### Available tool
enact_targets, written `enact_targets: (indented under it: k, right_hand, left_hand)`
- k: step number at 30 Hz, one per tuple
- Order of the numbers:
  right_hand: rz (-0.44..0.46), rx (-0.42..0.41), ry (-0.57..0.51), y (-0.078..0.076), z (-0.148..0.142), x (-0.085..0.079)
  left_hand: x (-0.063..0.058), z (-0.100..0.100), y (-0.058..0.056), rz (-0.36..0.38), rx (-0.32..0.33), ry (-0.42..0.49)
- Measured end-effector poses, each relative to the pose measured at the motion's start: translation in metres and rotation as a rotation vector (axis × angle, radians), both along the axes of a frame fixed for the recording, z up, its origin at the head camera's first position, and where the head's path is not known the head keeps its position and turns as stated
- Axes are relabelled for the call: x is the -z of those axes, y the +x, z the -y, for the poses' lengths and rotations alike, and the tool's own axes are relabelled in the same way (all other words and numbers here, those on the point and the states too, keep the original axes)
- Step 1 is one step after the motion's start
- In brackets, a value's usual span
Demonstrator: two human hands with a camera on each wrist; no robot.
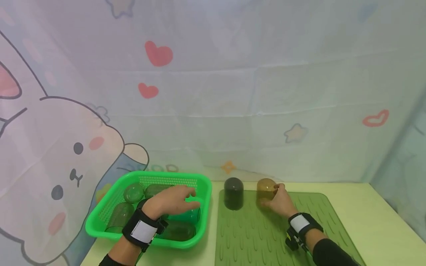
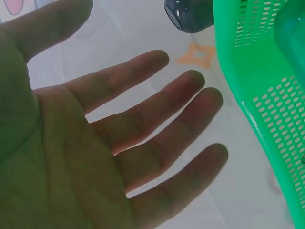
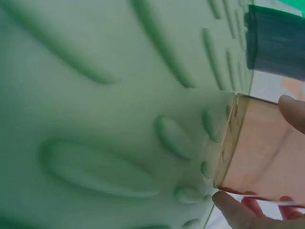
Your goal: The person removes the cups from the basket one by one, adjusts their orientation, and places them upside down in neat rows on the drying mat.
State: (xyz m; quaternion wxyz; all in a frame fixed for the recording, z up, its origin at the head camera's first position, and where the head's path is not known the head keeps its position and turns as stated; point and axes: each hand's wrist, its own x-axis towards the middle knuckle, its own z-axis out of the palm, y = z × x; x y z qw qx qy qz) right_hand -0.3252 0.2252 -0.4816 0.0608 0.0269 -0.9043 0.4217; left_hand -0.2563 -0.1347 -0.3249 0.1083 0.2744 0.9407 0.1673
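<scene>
1. I see the left hand open wide above the green basket, fingers and thumb spread
2. The right hand pinches an upside-down amber cup at the far part of the green mat, right of a dark cup
3. Both forearms reach in from below, angled inward
4. The left hand partly hides the basket's clear cups from me; I can't tell whether the amber rim touches the mat
</scene>
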Motion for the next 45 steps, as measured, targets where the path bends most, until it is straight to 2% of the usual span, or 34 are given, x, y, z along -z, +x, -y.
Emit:
enact_targets:
  k: [6,12,18,22,26,32,37,41,45]
  right_hand:
    - [0.007,0.014,-0.002,0.012,-0.003,0.000]
    - [0.035,0.027,-0.028,0.027,-0.007,-0.004]
    - [0.029,0.028,0.007,0.039,-0.009,-0.014]
    - [-0.018,0.009,0.094,0.047,-0.012,-0.022]
    - [-0.055,-0.047,0.248,0.062,-0.017,-0.035]
    - [-0.001,-0.142,0.391,0.083,-0.025,-0.057]
    - [-0.001,-0.177,0.392,0.099,-0.024,-0.067]
    - [0.018,-0.184,0.330,0.116,-0.018,-0.067]
    - [0.083,-0.163,0.255,0.127,-0.014,-0.065]
  left_hand:
    - [-0.005,0.011,0.002,-0.002,-0.079,0.004]
    - [-0.007,0.026,0.003,0.013,-0.107,-0.016]
    - [-0.013,0.036,-0.002,0.040,-0.130,-0.076]
    - [-0.015,0.038,-0.007,0.056,-0.115,-0.114]
    - [-0.013,0.038,-0.012,0.057,-0.112,-0.151]
    - [-0.005,0.036,-0.020,0.048,-0.090,-0.203]
    - [0.000,0.030,-0.029,0.035,-0.070,-0.247]
    - [0.007,0.022,-0.033,0.042,-0.043,-0.271]
    - [0.015,0.015,-0.036,0.061,-0.033,-0.303]
